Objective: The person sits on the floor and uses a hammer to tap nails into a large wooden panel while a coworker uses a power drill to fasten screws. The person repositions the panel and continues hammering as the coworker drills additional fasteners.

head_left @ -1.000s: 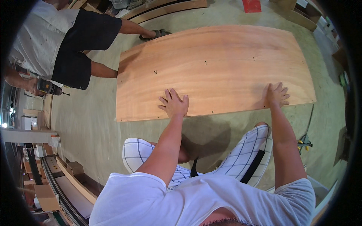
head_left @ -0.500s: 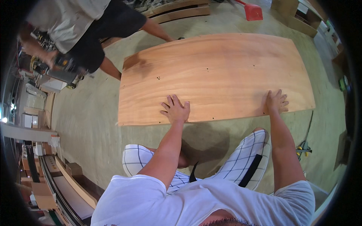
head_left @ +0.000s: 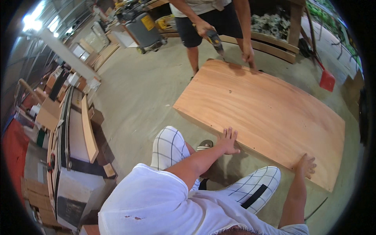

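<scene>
A long wooden box with a plywood top [head_left: 270, 113] rests on the floor in front of me. My left hand [head_left: 228, 141] lies on its near edge, fingers spread. Farther right along the same edge, my right hand [head_left: 305, 166] presses flat on the top with its fingers apart. Neither hand grips anything. Across the box a co-worker in dark shorts [head_left: 231, 21] holds a cordless drill [head_left: 214, 41], its tip pointed down at the far left corner. The co-worker's other hand [head_left: 248, 55] is by the far edge. Small dark screw holes dot the plywood.
A wheeled grey bin [head_left: 141, 29] stands at the back. Behind the co-worker is a wooden crate [head_left: 270, 41] of metal parts. A red shovel [head_left: 327, 80] leans at the far right. Boards and long panels [head_left: 80, 133] are stacked at the left, near a pillar [head_left: 66, 49].
My view has swung left, so the box appears turned and lower right. The co-worker's drill has come from off to the side to the box's far corner. My hands stay on the plywood.
</scene>
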Available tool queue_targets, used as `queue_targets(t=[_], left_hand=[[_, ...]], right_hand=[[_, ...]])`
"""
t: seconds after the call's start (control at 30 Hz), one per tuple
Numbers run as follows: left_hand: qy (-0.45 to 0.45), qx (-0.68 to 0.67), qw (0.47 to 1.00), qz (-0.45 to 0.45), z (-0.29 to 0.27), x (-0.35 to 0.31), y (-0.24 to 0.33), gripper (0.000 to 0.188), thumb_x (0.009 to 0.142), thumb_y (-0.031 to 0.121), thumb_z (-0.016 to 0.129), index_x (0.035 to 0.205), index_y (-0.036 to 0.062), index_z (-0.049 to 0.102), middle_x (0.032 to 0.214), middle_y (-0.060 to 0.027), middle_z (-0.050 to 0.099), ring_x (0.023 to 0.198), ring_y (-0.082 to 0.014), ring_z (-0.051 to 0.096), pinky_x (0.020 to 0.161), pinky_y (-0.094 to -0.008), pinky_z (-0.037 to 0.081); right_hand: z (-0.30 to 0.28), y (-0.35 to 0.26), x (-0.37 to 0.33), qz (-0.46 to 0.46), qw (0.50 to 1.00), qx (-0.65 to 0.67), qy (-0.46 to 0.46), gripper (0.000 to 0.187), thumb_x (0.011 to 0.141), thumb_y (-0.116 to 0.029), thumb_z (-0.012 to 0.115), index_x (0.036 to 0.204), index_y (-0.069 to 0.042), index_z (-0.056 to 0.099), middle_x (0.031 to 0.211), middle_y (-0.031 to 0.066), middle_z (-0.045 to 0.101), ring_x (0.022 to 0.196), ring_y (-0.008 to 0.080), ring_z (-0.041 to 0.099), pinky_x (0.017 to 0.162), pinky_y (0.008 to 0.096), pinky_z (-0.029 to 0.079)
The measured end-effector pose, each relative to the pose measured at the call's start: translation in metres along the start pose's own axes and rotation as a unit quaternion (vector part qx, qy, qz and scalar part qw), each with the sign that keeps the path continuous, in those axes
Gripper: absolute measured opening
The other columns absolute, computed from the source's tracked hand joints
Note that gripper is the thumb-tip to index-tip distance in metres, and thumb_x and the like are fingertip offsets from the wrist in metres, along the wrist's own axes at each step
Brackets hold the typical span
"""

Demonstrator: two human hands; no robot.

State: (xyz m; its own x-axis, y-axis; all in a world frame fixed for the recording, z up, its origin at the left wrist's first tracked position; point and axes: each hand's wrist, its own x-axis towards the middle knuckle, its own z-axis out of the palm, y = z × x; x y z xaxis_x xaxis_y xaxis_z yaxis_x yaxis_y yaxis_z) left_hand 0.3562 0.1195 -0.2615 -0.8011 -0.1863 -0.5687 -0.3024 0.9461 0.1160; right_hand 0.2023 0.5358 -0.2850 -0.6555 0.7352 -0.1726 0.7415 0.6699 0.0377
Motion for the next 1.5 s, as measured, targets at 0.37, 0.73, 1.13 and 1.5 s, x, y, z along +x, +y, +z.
queue_targets(t=[0.37,0.73,1.13,1.5], left_hand=[[-0.081,-0.168,0.943,0.276,-0.103,-0.147,0.076,0.07,0.095,0.054,0.061,0.143,0.0033,0.054,0.144,-0.024,0.056,0.134,-0.04,0.053,0.113,-0.0447,0.041],[0.56,-0.254,0.6,0.511,-0.277,-0.348,-0.059,0.047,0.085,0.022,0.082,0.125,0.0019,0.067,0.121,-0.0148,0.07,0.118,-0.0322,0.064,0.1,-0.0437,0.05],[0.56,0.18,0.577,0.566,-0.325,-0.416,-0.082,0.051,0.087,0.025,0.079,0.129,0.0006,0.063,0.127,-0.0152,0.065,0.123,-0.0316,0.06,0.104,-0.0437,0.046],[0.545,0.179,0.607,0.55,-0.341,-0.404,-0.125,0.055,0.089,0.027,0.077,0.133,-0.0007,0.059,0.132,-0.0156,0.061,0.128,-0.031,0.056,0.108,-0.0437,0.042]], right_hand=[[-0.015,0.025,0.039,-0.012,1.0,0.006,0.024,0.081,0.098,-0.073,0.035,0.164,-0.029,0.021,0.171,0.0155,0.015,0.153,0.0476,0.02,0.112,0.0742,0.022],[-0.004,-0.004,0.023,0.027,0.995,0.089,-0.035,0.084,0.097,-0.065,0.045,0.165,-0.024,0.017,0.171,0.0187,0.008,0.156,0.0467,0.008,0.117,0.0723,0.016],[-0.026,-0.058,-0.189,-0.241,0.942,0.012,-0.233,0.128,0.077,-0.069,0.076,0.165,-0.028,-0.007,0.17,0.0225,-0.015,0.155,0.0493,-0.013,0.119,0.0724,0.005],[-0.006,-0.042,-0.186,-0.31,0.922,-0.039,-0.227,0.139,0.071,-0.07,0.08,0.165,-0.015,-0.007,0.167,0.0317,-0.012,0.153,0.0544,-0.007,0.12,0.0713,0.007]])
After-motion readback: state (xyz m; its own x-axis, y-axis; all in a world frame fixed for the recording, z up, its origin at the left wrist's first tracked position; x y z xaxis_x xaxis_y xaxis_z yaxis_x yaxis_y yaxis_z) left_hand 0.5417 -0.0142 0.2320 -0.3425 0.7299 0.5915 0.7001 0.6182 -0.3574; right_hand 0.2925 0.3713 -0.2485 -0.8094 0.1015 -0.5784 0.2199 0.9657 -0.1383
